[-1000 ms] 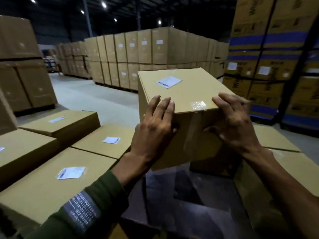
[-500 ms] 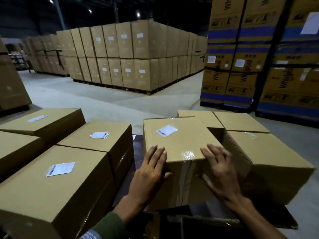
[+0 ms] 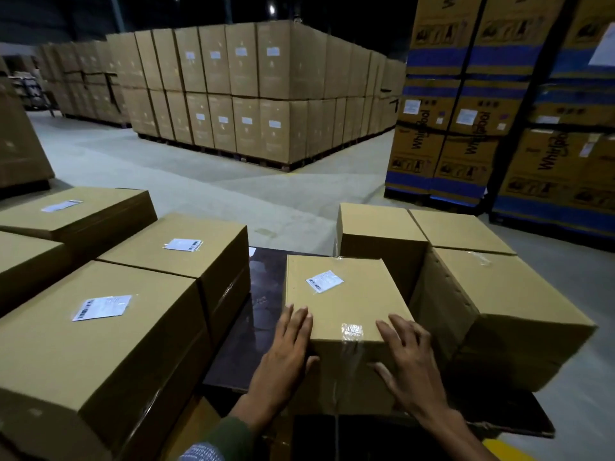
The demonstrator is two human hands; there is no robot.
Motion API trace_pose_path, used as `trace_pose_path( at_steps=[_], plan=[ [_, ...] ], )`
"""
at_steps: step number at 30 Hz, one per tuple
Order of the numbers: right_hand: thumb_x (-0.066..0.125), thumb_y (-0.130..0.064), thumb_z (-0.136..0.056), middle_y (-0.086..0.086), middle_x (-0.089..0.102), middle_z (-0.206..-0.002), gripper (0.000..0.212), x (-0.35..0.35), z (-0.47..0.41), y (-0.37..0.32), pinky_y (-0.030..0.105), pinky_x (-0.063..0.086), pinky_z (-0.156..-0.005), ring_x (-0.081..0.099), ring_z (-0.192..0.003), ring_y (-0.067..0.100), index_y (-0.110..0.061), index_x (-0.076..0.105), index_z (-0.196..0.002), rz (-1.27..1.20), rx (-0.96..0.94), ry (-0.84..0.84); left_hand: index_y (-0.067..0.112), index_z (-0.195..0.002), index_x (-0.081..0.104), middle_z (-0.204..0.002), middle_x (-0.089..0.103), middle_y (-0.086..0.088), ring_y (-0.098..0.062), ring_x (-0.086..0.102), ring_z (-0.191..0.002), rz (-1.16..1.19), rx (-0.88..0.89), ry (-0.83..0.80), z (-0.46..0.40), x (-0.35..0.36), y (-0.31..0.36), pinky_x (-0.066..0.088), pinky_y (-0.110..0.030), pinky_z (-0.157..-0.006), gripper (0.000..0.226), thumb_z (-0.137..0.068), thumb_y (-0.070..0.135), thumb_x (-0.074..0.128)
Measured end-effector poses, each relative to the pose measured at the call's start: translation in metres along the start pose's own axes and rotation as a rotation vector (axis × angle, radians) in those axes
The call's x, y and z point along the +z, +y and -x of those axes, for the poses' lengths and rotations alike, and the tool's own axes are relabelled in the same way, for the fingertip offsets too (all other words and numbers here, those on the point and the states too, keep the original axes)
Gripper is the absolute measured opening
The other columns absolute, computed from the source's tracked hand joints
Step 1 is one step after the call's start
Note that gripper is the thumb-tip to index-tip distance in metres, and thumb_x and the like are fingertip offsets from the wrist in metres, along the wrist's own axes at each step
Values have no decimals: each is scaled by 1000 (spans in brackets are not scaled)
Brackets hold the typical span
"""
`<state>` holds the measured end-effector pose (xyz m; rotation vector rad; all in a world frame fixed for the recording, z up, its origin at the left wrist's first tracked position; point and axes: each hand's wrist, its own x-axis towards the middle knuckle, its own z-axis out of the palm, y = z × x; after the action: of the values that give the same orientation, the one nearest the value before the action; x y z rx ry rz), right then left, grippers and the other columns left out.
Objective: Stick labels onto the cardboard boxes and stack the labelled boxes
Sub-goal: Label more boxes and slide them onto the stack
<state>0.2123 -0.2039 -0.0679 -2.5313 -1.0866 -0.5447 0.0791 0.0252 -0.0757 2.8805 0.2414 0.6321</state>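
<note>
Box: I see a square brown cardboard box with a white label, taped seam, between my hands.
Left hand: fingers straight, flat on its near-left corner.
Right hand: fingers spread against its near-right edge.
Contents: closed, cannot tell.

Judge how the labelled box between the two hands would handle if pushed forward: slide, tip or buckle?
The labelled box is squat with a flat base, so it would probably slide on the glossy dark board, not tip. The left hand and right hand leave its walls undented, suggesting stiff cardboard.
</note>
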Motion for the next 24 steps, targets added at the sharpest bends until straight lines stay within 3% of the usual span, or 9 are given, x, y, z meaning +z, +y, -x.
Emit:
trace_pose_path(
  at_steps=[1,3,6,9,13,19,24],
  plan=[
    [86,-41,-66,6,47,-142,82,0,-3,2,44,54,-87,41,-122,31,-24,49,-137,12,-11,-2,13,-154,16,-164,11,-6,-23,-6,-151,-23,-31,-7,-3,-1,0,36,-42,-108,85,-89,41,63],
    [79,-46,-73,4,48,-141,74,0,-11,5,41,55,-86,40,-121,28,-26,49,-138,32,-33,-7,6,-150,27,-159,26,-14,-29,10,-149,-109,-56,-8,-9,-3,-1,33,-47,-112,86,-85,46,67],
    [63,-56,-83,2,50,-139,61,2,-17,9,40,54,-85,39,-119,25,-30,49,-137,29,-42,-25,1,-143,40,-149,42,-19,-33,29,-143,-253,-55,2,-14,-4,-5,29,-52,-116,79,-90,59,44],
    [42,-65,-88,-4,51,-137,54,-1,-21,10,44,52,-80,42,-117,22,-36,49,-133,46,-33,-40,-2,-140,46,-148,42,-22,-37,30,-143,-297,-61,12,-19,-7,-6,18,-54,-112,82,-95,64,28],
    [32,-66,-92,-8,60,-121,52,-12,-45,15,39,43,-80,51,-108,18,-34,63,-117,-52,-64,-53,0,-138,51,-147,46,-20,-34,34,-142,-293,-70,-8,-24,-8,-8,19,-54,-111,81,-100,62,15],
    [53,-46,-94,-2,63,-122,31,-13,-141,7,45,44,-96,50,-115,18,-28,66,-115,-242,-158,-150,7,-141,50,-147,48,-12,-26,41,-139,-219,-109,24,-20,-5,-8,20,-46,-111,68,-105,51,12],
    [60,-48,-91,3,51,-138,42,-6,-212,-22,43,38,-103,43,-127,25,-30,58,-129,-247,-312,-419,11,-146,44,-153,41,-8,-22,33,-144,-189,-149,64,-18,-1,-4,19,-43,-113,60,-106,45,15]
  ],
)
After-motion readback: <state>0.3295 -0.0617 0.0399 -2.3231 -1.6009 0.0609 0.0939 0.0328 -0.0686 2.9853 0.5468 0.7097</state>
